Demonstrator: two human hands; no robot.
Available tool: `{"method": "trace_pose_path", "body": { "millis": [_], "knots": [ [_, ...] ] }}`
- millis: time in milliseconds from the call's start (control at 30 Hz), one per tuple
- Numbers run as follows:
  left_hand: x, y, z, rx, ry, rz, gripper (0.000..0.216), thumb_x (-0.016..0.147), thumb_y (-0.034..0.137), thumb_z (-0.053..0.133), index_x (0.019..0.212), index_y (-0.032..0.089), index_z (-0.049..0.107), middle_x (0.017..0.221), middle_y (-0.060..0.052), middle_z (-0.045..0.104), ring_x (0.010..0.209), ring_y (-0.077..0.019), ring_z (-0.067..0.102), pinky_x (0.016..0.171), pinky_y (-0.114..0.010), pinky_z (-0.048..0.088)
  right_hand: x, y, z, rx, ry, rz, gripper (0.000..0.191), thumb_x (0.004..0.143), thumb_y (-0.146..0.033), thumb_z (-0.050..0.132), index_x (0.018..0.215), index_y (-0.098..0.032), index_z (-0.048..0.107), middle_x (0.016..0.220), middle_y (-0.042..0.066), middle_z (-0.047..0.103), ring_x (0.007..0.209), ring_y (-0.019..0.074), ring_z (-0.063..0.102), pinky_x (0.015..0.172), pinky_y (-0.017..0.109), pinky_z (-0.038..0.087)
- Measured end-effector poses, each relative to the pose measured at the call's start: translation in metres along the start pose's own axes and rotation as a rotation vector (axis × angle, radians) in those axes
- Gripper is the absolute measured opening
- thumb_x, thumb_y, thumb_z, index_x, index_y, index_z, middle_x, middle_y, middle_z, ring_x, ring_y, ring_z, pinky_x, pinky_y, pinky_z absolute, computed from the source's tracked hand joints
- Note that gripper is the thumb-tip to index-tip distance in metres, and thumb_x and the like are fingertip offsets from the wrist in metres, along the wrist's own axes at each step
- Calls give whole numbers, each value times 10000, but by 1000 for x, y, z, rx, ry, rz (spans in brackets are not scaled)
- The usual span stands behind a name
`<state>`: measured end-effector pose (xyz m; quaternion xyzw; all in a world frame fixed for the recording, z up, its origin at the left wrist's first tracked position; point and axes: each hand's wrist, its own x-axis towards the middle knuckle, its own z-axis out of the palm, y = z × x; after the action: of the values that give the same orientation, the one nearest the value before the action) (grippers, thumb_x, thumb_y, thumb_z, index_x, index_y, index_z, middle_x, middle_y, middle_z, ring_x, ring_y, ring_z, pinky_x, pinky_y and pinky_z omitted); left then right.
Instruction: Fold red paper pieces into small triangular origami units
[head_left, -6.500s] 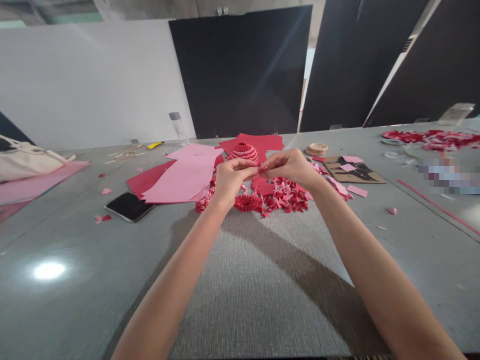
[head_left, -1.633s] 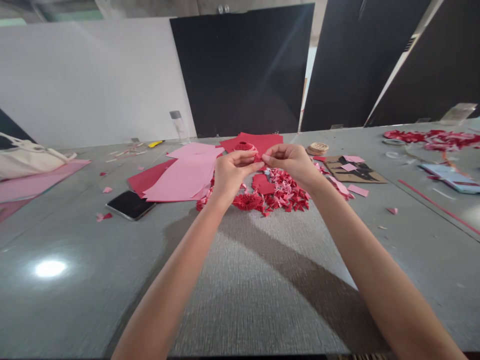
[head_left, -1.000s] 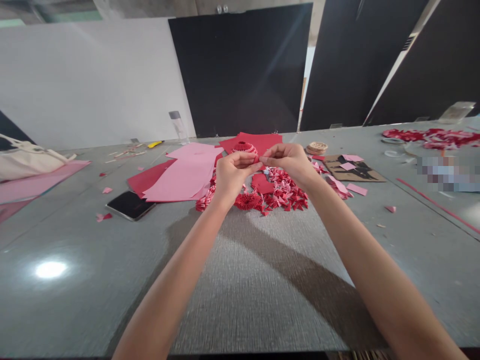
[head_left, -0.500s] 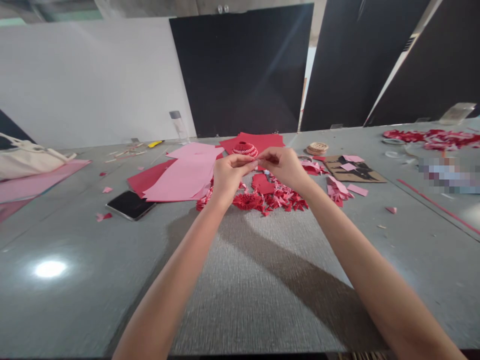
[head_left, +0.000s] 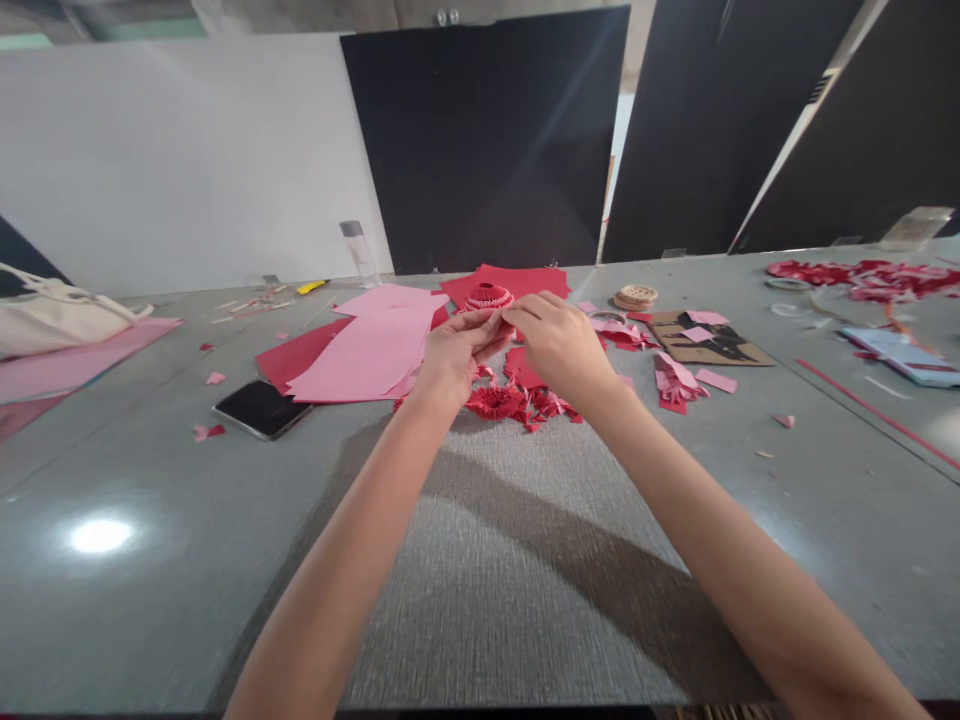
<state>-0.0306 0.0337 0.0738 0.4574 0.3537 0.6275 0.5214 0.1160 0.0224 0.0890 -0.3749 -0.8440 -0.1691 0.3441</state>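
Note:
My left hand (head_left: 452, 358) and my right hand (head_left: 559, 340) meet at the fingertips above the middle of the table. Both are closed in a pinch. Whatever lies between the fingers is too small and covered to name; a hint of red shows there. Just behind the fingers stands a ribbed red and pink ring-shaped paper piece (head_left: 489, 296). Below my hands lies a second pleated red paper piece (head_left: 496, 402), beside a heap of small folded red paper pieces (head_left: 551, 403). My right hand hides part of that heap.
Pink sheets (head_left: 367, 345) and a black phone (head_left: 261, 408) lie left of my hands; red sheets (head_left: 517, 283) lie behind. A cardboard piece (head_left: 709, 340), a wooden disc (head_left: 635, 297) and a light-blue phone-like object (head_left: 904, 355) are on the right. A bottle (head_left: 360, 252) stands at the back.
My right hand has turned and come slightly lower, its back now covering more of the paper heap. The fingers of my left hand have bent and shifted. Both hands stay together.

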Motion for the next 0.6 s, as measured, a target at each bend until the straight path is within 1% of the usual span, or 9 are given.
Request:
{"method": "trace_pose_path", "body": {
  "millis": [100, 167, 267, 333, 367, 467, 533, 600],
  "knots": [
    [0, 1, 0, -31, 41, -3, 94, 748, 88, 690, 724, 178, 693, 824, -42, 744, 869, -174, 718, 953, -362, 550, 0, -2, 0, 69, 2, 18, 378, 816, 27, 374, 969, -126, 684, 990, 141, 680, 932, 244, 566, 765, 376, 447],
    [0, 3, 1, -41, 60, -20, 101, 736, 74, 697, 732, 174, 691, 840, -46, 747, 876, -178, 718, 958, -364, 548, 0, -2, 2, 184, 37, 47, 353, 808, 5, 403, 937, -149, 693, 996, 120, 690, 924, 231, 591, 781, 374, 465],
    [-1, 6, 2, -46, 69, -38, 111, 728, 61, 704, 731, 170, 687, 836, -52, 748, 860, -179, 720, 954, -367, 549, 0, 1, 3, 457, 120, 142, 249, 824, -68, 491, 906, -179, 700, 974, 81, 709, 873, 192, 632, 781, 347, 499],
    [-2, 7, 3, -45, 77, -21, 114, 725, 57, 703, 735, 170, 686, 823, -47, 746, 841, -175, 721, 945, -367, 553, 1, 4, 4, 666, 148, 256, 139, 827, -157, 583, 901, -180, 698, 933, 72, 723, 842, 183, 656, 769, 340, 525],
    [-2, 7, 4, -37, 77, -4, 115, 720, 59, 706, 740, 171, 686, 824, -43, 744, 836, -173, 721, 941, -366, 555, 1, 6, 4, 760, 154, 319, 102, 817, -207, 631, 888, -179, 697, 907, 70, 729, 829, 184, 666, 762, 341, 536],
    [-5, 8, 6, 32, 55, 69, 113, 699, 91, 734, 753, 180, 689, 839, -38, 742, 837, -175, 717, 914, -362, 562, 3, 13, 6, 948, 152, 452, 136, 748, -284, 738, 824, -177, 706, 849, 68, 740, 805, 195, 687, 754, 354, 558],
    [-8, 8, 8, 113, 56, 141, 105, 689, 123, 750, 752, 188, 696, 829, -38, 741, 834, -179, 712, 878, -355, 568, 3, 16, 7, 976, 156, 468, 136, 722, -277, 763, 803, -177, 720, 839, 68, 745, 806, 200, 694, 762, 362, 564],
    [-10, 10, 11, 230, 72, 238, 90, 689, 147, 750, 751, 197, 708, 825, -38, 745, 837, -185, 705, 851, -347, 566, 4, 18, 7, 950, 165, 462, 125, 722, -286, 764, 791, -186, 732, 832, 61, 748, 806, 202, 698, 768, 371, 567]
  ]
}}
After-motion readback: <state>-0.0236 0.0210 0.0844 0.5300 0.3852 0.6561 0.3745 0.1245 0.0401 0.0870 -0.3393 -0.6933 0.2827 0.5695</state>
